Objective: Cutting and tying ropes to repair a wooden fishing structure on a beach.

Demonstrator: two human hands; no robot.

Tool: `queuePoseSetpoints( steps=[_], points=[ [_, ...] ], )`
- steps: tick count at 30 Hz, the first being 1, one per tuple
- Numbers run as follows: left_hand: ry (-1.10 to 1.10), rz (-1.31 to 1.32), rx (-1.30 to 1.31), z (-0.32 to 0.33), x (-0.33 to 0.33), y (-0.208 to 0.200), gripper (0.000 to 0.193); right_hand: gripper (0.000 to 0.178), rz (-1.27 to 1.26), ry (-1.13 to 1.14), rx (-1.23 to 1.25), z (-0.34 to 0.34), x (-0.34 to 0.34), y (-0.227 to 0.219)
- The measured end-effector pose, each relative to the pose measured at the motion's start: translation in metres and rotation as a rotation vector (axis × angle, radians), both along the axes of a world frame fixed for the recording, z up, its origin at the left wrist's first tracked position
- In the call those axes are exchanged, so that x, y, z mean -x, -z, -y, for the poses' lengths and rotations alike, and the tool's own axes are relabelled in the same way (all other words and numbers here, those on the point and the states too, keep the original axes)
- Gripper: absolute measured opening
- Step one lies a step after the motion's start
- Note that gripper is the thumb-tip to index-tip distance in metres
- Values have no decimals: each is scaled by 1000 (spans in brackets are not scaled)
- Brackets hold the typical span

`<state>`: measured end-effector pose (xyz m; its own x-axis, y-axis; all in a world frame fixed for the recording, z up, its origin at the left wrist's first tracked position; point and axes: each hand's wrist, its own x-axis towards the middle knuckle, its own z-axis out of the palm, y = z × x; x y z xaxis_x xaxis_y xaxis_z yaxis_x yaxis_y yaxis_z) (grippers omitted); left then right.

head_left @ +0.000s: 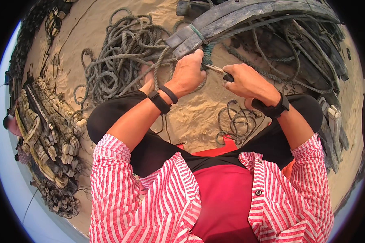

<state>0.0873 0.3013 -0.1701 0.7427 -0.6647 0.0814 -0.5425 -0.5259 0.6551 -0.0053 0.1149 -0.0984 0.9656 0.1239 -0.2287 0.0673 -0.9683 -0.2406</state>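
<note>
Upper centre of frame: your left hand (pixel 187 73), fingers curled closed beside teal rope (pixel 207 53), exact hold hidden; your right hand (pixel 249 82), fingers clenched around black-handled knife (pixel 228 77), blade leftward.

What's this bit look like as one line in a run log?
left hand: by green rope knot, hold hidden | right hand: gripping dark-handled tool | around: wooden beams, rope pile, sand

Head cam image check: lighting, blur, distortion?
Head view: daylight, left hand and right hand evenly lit and fairly sharp; rope pile legible.
Head view: dark fisheye surround, coloured fringe at the rim; wooden beams bow, lens or true shape unclear; person at left edge blurred.
</note>
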Motion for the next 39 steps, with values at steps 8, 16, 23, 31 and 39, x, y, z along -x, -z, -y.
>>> queuePoseSetpoints(
  steps=[8,16,23,31,39],
  points=[
    [-138,-82,138,-9,4,-2,72,27,-549,433,-902,3,-18,-16],
    [-162,21,-160,-6,-10,-12,80,34,-233,395,-662,20,-25,-34],
    [-360,-193,64,-2,-54,18,33,55,-85,200,-570,28,-12,-1],
    [-329,-1274,716,-13,-66,5,24,60,-151,144,-525,19,-2,4],
    [-352,-1255,688,-11,-54,-2,26,45,-396,244,-731,2,-6,12]
  ],
)
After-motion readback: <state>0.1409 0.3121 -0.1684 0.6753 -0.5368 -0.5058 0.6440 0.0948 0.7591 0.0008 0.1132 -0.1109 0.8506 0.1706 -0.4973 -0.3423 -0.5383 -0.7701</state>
